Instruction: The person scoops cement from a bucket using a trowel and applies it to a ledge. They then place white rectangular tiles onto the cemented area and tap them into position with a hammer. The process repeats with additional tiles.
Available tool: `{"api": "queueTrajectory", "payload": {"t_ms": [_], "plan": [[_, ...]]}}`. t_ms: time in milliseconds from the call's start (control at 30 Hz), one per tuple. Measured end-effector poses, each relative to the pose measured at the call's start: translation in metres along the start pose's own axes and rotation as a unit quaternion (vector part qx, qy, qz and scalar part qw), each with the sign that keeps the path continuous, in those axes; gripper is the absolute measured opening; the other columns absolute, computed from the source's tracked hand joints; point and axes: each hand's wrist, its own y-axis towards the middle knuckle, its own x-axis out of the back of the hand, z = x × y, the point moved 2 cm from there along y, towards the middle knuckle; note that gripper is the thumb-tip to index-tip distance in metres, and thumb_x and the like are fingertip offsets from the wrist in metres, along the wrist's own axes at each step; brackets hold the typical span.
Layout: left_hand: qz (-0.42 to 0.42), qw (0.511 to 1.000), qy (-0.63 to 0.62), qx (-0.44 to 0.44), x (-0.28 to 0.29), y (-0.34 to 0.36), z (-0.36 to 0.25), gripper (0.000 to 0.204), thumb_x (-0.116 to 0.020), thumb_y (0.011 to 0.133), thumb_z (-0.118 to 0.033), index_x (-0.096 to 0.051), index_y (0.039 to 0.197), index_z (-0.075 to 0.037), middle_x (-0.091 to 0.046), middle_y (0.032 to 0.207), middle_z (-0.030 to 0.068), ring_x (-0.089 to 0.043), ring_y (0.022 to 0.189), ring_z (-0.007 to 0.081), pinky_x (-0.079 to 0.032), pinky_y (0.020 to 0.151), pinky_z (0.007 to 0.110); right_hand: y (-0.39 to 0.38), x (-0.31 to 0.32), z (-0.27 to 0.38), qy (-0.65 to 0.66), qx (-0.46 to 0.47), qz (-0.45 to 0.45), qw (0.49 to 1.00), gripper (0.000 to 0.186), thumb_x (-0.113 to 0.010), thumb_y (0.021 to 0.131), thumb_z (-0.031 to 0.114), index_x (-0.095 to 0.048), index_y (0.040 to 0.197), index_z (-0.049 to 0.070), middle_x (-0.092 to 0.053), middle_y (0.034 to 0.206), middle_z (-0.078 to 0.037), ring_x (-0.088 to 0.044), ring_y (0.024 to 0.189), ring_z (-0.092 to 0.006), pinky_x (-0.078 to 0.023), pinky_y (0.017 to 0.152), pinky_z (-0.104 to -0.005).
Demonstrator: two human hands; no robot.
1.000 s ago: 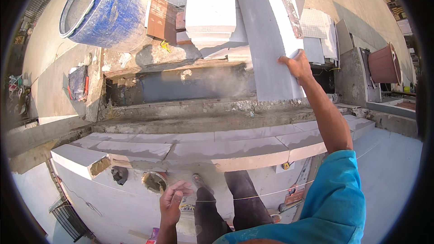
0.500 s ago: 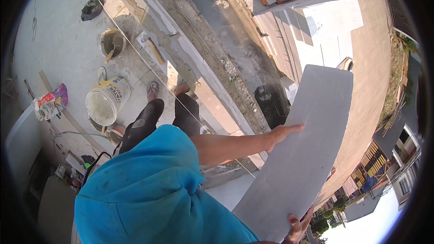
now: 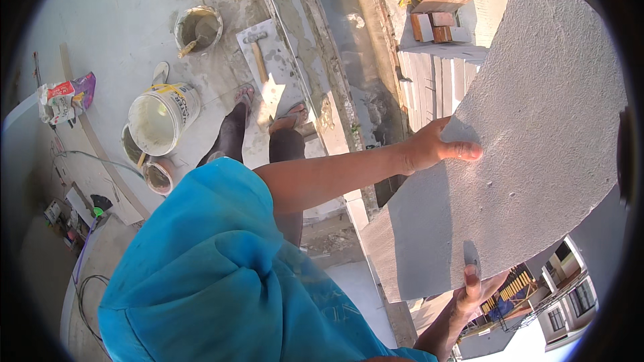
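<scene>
A large pale grey concrete block [image 3: 530,121] with a rough, pitted face fills the right of the head view. Gripping its left edge is my left hand [image 3: 443,147], its thumb on the near face and the fingers hidden partly behind. My right hand [image 3: 473,288] holds the lower edge, one finger or thumb showing over it. Part of the block lies in shadow and part in sun. Below it, to the left, a hammer [image 3: 260,64] rests on a white block [image 3: 245,37] by my feet.
A low wall [image 3: 315,80] with mortar smears runs beside a trench. Left of my feet stand a white bucket [image 3: 161,117], a mortar bucket [image 3: 199,30] and a smaller pail [image 3: 158,177]. A plastic bag [image 3: 66,99] lies further left. Stacked blocks [image 3: 436,84] stand beyond the trench.
The block has moved up and to the right and looks larger, with its face turned into sunlight. Both hands keep hold of it. The view has shifted, bringing the hammer into plainer sight.
</scene>
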Motion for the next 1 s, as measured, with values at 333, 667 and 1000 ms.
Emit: {"api": "queueTrajectory", "payload": {"t_ms": [333, 667, 1000], "plan": [[-0.477, 0.839, 0.095, -0.245, 0.183, -0.168, -0.081, 0.065, -0.054, 0.104, -0.044, -0.039, 0.152, -0.004, -0.044, 0.151, 0.0189, -0.044, 0.140, 0.0284, -0.035, 0.117, 0.045, 0.126, -0.191, 0.091, 0.033, 0.015, 0.181, 0.983, 0.094, -0.088, 0.062, 0.028, -0.045, 0.139, -0.005, -0.056, 0.128, -0.021, -0.055, 0.122, -0.0299, -0.044, 0.105, -0.0435], [-0.402, 0.901, 0.140, -0.084, 0.247, -0.133, -0.041, 0.117, -0.065, 0.085, -0.074, -0.019, 0.159, 0.004, -0.026, 0.159, 0.0332, -0.026, 0.151, 0.0422, -0.029, 0.121, 0.045, 0.148, -0.387, 0.091, 0.048, 0.048, 0.263, 0.962, 0.070, -0.083, 0.071, 0.016, -0.052, 0.130, -0.005, -0.066, 0.114, -0.019, -0.067, 0.101, -0.0278, -0.055, 0.090, -0.0376], [-0.404, 0.897, 0.158, -0.089, 0.271, -0.119, -0.055, 0.135, -0.083, 0.071, -0.068, -0.014, 0.158, 0.009, -0.018, 0.164, 0.0312, -0.022, 0.153, 0.0388, -0.026, 0.123, 0.044, 0.143, -0.442, 0.087, -0.009, 0.121, 0.178, 0.977, 0.081, -0.090, 0.066, 0.038, -0.055, 0.128, 0.000, -0.072, 0.111, -0.018, -0.071, 0.102, -0.0320, -0.055, 0.087, -0.0409]]}}
